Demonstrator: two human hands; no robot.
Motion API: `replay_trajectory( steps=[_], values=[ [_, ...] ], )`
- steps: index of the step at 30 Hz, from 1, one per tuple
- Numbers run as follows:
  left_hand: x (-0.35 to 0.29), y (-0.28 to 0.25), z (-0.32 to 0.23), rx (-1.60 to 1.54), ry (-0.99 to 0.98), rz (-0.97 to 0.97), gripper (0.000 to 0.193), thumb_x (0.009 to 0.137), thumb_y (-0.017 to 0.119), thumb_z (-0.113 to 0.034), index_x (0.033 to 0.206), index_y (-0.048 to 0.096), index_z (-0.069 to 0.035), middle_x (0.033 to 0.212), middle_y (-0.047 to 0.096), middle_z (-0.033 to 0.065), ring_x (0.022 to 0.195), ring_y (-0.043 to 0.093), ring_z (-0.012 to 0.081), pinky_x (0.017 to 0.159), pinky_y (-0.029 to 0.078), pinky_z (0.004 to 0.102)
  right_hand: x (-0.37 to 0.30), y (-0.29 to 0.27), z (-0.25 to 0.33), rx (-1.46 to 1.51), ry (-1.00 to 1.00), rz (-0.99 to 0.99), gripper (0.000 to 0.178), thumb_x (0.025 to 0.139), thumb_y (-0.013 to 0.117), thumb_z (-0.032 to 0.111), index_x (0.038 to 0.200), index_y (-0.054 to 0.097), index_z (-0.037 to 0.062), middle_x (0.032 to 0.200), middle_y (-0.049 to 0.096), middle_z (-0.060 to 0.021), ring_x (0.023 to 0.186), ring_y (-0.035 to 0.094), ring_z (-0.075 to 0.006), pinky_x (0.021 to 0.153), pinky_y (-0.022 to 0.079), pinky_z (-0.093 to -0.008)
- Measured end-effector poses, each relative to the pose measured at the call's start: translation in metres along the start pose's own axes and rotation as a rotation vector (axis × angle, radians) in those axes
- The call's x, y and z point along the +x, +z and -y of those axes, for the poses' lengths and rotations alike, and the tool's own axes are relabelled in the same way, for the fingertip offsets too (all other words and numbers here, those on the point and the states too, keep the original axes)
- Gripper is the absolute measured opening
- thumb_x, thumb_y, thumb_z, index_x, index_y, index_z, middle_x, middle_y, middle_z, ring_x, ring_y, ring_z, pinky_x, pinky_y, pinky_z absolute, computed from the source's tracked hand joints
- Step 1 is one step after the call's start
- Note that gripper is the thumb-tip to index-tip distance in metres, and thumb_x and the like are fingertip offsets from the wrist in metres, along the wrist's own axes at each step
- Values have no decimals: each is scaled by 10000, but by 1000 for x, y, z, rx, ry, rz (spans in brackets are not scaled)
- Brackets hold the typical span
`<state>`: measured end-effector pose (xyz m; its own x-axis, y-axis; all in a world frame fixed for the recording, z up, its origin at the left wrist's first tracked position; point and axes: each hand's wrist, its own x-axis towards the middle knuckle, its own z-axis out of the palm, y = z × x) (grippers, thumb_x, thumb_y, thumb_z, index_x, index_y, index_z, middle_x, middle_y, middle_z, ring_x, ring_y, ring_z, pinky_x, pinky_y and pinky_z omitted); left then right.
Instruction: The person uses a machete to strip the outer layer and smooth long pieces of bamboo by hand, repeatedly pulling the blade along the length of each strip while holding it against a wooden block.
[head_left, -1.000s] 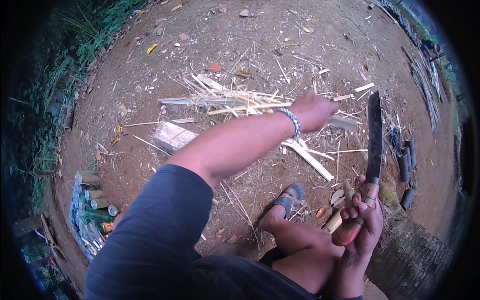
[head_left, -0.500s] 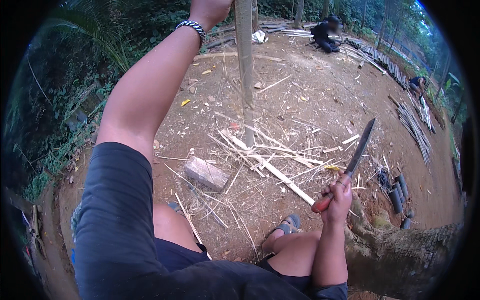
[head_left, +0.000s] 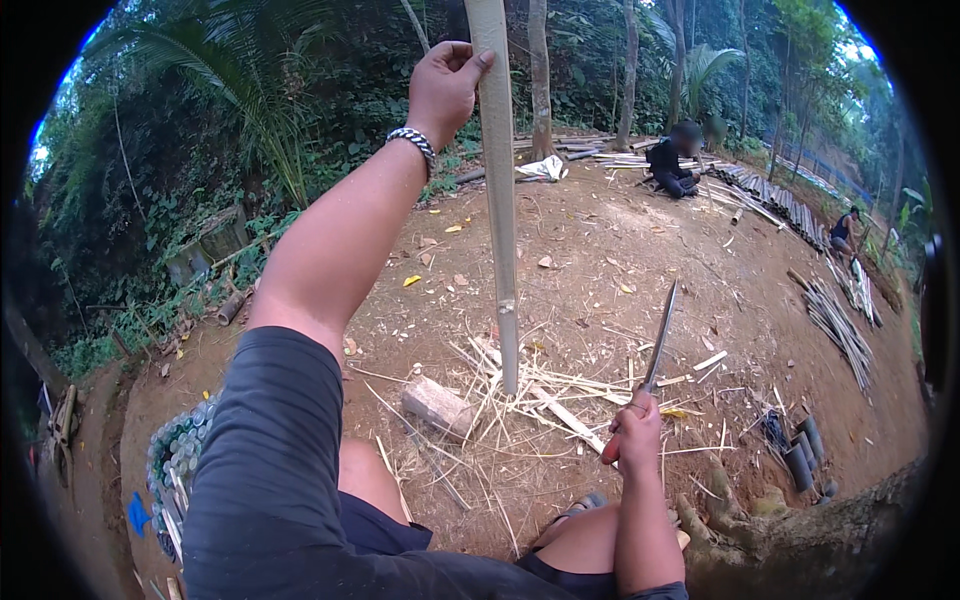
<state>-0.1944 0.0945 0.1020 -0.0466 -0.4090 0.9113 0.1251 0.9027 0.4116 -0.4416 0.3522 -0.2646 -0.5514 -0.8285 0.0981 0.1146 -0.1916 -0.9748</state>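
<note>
My left hand (head_left: 446, 90) reaches up and grips the edge of a long split bamboo slat (head_left: 500, 200), thumb on its face. The slat stands nearly upright, its lower end among pale bamboo strips (head_left: 562, 412) on the ground; its top runs out of view. Lower right, my right hand (head_left: 640, 430) is wrapped round the reddish handle of a machete (head_left: 661, 338). The dark blade points up and away, apart from the slat. A short wood block (head_left: 437, 407) lies just left of the slat's foot.
A tree trunk with thick roots (head_left: 790, 535) lies close at right, near dark cut tubes (head_left: 800, 460). Bamboo poles (head_left: 838, 328) lie farther right. One person (head_left: 676, 165) sits at the back; another (head_left: 846, 230) is far right. Plastic bottles (head_left: 183, 450) are heaped at left.
The view has tilted upward, showing more trees and the left hand's whole grip. The machete blade points more upright than before. Both hands keep their holds.
</note>
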Motion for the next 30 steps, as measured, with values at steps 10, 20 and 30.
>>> replay_trajectory(
  steps=[10,20,30],
  values=[
    [-15,-6,-32,4,9,-11,225,868,705,-208,940,612,-16,798,664,29,694,590,70,621,487,233,-7,12,-5,-61,15,69,284,739,513,10,1022,498,-3,737,539,-56,610,547,-144,573,468,-287],
    [-64,-23,-20,202,278,-144,169,858,707,-163,907,619,-27,795,671,52,689,606,84,607,492,236,-8,24,-3,-76,36,115,194,738,517,-4,927,482,20,722,513,-41,597,520,-134,567,459,-283],
    [-208,-52,49,517,72,52,175,875,630,-150,934,502,-47,791,651,104,702,666,208,638,535,319,-9,36,-19,-42,98,187,244,749,522,-24,989,492,9,734,527,-44,588,530,-128,552,465,-276]
  ],
)
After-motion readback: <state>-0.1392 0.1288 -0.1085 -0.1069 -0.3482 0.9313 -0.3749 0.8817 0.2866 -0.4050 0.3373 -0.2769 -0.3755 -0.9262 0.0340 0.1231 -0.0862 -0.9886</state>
